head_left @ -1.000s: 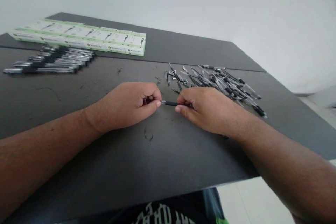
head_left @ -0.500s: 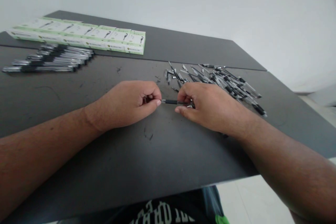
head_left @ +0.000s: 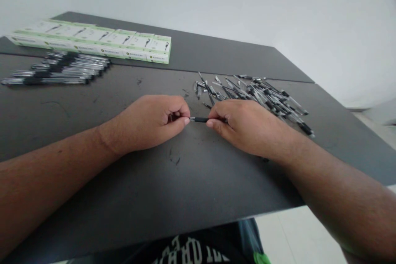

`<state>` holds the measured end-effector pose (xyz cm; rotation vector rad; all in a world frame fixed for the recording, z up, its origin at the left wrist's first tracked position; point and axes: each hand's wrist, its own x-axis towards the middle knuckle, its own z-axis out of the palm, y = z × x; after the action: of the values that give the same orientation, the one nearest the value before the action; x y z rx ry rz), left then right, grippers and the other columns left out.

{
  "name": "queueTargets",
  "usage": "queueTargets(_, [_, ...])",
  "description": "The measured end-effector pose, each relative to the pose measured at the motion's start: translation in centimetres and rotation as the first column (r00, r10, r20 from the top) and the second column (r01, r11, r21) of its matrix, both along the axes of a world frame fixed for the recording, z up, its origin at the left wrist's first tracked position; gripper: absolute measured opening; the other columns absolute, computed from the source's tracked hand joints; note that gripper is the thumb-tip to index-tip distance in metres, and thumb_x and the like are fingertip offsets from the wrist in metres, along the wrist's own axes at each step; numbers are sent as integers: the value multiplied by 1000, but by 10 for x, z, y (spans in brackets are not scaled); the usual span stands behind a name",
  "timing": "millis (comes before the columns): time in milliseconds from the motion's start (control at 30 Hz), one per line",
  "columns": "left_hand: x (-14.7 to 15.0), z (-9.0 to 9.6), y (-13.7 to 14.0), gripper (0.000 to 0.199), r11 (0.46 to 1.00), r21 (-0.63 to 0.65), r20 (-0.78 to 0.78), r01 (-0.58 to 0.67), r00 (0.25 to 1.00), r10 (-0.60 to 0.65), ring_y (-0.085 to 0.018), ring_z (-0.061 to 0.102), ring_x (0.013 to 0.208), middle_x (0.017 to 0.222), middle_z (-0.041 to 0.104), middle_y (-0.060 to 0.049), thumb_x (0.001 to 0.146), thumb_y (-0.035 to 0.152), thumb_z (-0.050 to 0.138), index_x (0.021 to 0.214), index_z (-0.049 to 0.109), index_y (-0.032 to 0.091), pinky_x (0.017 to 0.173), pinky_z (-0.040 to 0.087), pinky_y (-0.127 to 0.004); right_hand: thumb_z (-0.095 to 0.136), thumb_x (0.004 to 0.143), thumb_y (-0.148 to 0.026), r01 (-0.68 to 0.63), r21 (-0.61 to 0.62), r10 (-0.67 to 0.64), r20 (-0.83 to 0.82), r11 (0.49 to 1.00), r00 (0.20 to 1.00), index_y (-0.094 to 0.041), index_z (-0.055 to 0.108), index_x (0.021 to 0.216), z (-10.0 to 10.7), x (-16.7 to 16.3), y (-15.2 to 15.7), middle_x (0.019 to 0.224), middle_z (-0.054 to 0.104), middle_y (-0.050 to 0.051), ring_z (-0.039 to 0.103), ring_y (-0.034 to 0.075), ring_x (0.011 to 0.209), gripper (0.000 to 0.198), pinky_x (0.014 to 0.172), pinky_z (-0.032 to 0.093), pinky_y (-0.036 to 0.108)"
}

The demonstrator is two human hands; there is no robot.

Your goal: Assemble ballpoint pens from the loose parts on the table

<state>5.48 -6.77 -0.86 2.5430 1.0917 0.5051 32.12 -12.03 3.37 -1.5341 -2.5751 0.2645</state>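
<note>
Both my hands rest on a dark table [head_left: 93, 198] and meet over one pen [head_left: 200, 120] with a black grip. My right hand [head_left: 244, 126] holds the pen's barrel, most of it hidden under the fingers. My left hand [head_left: 154, 121] pinches the pen's tip end between thumb and forefinger; what sits inside that pinch is hidden. Just behind my right hand lies a loose heap of pen parts [head_left: 262, 95], clear barrels with black grips and caps.
A neat row of assembled pens [head_left: 58, 72] lies at the far left. Behind it stands a line of white and green boxes [head_left: 93, 43]. The table's front edge runs near my body, its right side dropping to a pale floor [head_left: 297, 239].
My right hand's fingers have shifted slightly along the pen, closing lower over the barrel. My left hand has stayed in place.
</note>
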Motion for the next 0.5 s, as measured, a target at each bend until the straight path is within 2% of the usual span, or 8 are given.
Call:
queueTargets(100, [0, 0, 0, 26, 1000, 2, 3, -2, 1000, 2, -22, 70, 76, 84, 78, -1, 99, 45, 59, 100, 78, 27, 77, 48, -35, 69, 117, -34, -19, 2, 19, -24, 1000, 1000, -22, 87, 118, 0, 1, -1, 110, 90, 8, 80, 27, 101, 22, 88, 50, 36])
queueTargets(233, [0, 1, 0, 25, 1000, 6, 11, 5, 1000, -5, -21, 68, 73, 82, 77, -1, 99, 45, 59, 99, 78, 27, 75, 46, -34, 80, 109, -34, 14, 15, -14, -31, 1000, 999, -21, 86, 117, 0, 1, -1, 103, 88, 6, 78, 25, 93, 16, 82, 49, 35])
queueTargets(300, [0, 1, 0, 26, 1000, 8, 6, 2, 1000, -2, -21, 67, 74, 82, 77, -1, 99, 45, 59, 99, 78, 27, 75, 46, -34, 76, 112, -33, 9, 0, -9, 2, 1000, 1000, -22, 86, 113, 0, 0, -1, 104, 88, 7, 79, 26, 95, 16, 83, 49, 36])
queueTargets(400, [1, 1, 0, 26, 1000, 0, -9, -2, 1000, 2, -21, 69, 75, 82, 77, -1, 99, 45, 58, 100, 78, 27, 76, 47, -34, 65, 118, -34, -23, -20, 23, 12, 1000, 1000, -22, 88, 115, 1, 0, 0, 112, 90, 10, 80, 28, 103, 26, 89, 51, 38])
queueTargets(500, [1, 2, -1, 27, 1000, -1, -20, -2, 1000, 2, -22, 69, 76, 83, 77, -1, 99, 45, 57, 101, 78, 27, 78, 47, -34, 72, 115, -37, -16, 1, 16, -27, 1000, 999, -22, 88, 120, 1, 0, 0, 110, 90, 9, 79, 27, 99, 23, 86, 51, 36])
